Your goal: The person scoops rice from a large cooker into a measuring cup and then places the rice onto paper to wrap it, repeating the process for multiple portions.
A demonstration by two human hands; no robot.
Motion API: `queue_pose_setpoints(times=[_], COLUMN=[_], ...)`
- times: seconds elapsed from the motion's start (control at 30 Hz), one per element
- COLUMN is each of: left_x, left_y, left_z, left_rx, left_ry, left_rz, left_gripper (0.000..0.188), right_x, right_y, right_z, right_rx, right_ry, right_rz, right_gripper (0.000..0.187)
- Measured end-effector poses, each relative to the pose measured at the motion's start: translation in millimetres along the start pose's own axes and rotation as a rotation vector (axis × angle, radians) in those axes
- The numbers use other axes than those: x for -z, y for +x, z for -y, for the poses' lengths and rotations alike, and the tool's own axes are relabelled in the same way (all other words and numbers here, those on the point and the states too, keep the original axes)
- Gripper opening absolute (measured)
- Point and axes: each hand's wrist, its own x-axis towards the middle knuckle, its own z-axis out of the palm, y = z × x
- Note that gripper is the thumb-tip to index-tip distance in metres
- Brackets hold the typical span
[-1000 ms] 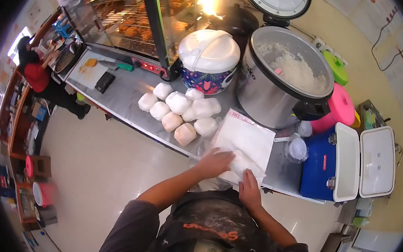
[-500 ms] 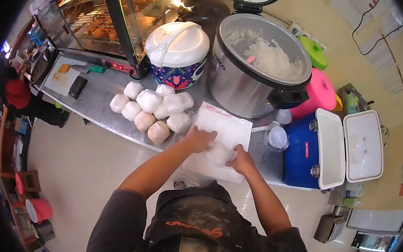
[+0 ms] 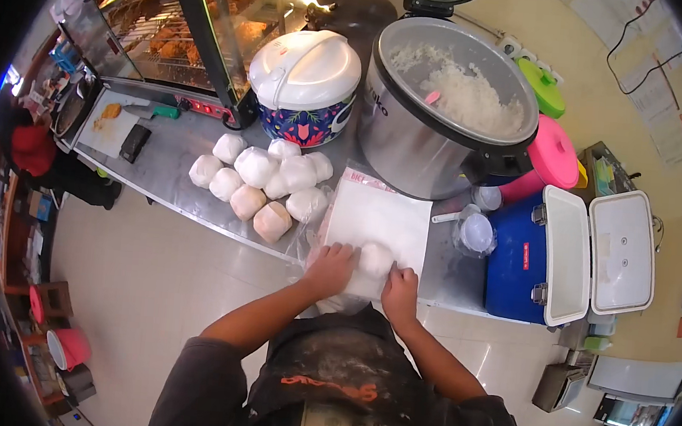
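Observation:
A rounded white mound (image 3: pixel 375 260), which looks like rice, sits on the near part of a stack of white wrapping paper (image 3: pixel 381 216). My left hand (image 3: pixel 331 270) is at the near left of the paper, its fingers bent over the sheet beside the mound. On the mound's right, my right hand (image 3: pixel 400 295) is closed on the paper's edge, thumb uppermost. Several round paper-wrapped bundles (image 3: pixel 256 168) are piled left of the paper; two of them look browner. Clear plastic (image 3: pixel 303 242) lies between the pile and the paper.
Behind the paper stands a large open rice cooker (image 3: pixel 435 132) with rice and a pink scoop (image 3: pixel 432 98). A patterned rice cooker (image 3: pixel 302 90) and a heated food cabinet (image 3: pixel 171 31) are farther left. An open blue cooler (image 3: pixel 517 259) and plastic cups (image 3: pixel 476 233) stand right.
Both hands have drawn back toward me from the mound's sides to the near part of the paper. More of the mound shows between them.

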Motion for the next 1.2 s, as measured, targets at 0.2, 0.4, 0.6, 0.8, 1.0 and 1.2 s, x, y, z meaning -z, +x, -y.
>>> queue_pose_setpoints(times=[0.2, 0.4, 0.6, 0.8, 1.0, 1.2], left_x=[24, 13, 14, 71, 133, 151], left_y=[40, 87, 64, 42, 60, 103], left_z=[-6, -12, -22, -56, -50, -98], left_rx=[0.243, 1.091, 0.945, 0.684, 0.465, 0.25], left_ry=[-0.449, -1.045, -1.327, -1.689, -1.117, -1.477], left_rz=[0.256, 0.172, 0.032, -0.102, 0.247, 0.026], left_gripper=[0.057, 0.073, 0.066, 0.041, 0.044, 0.045], right_x=[19, 10, -5, 66, 97, 158], right_y=[18, 34, 24, 64, 80, 107], right_z=[15, 33, 36, 56, 22, 45], right_rx=[-0.013, -0.194, -0.412, -0.704, -0.243, -0.036], right_ry=[0.096, 0.124, 0.846, 1.456, 0.966, 0.748], right_rz=[0.145, 0.209, 0.139, 0.178, 0.349, 0.016], right_gripper=[0.029, 0.018, 0.029, 0.038, 0.042, 0.049])
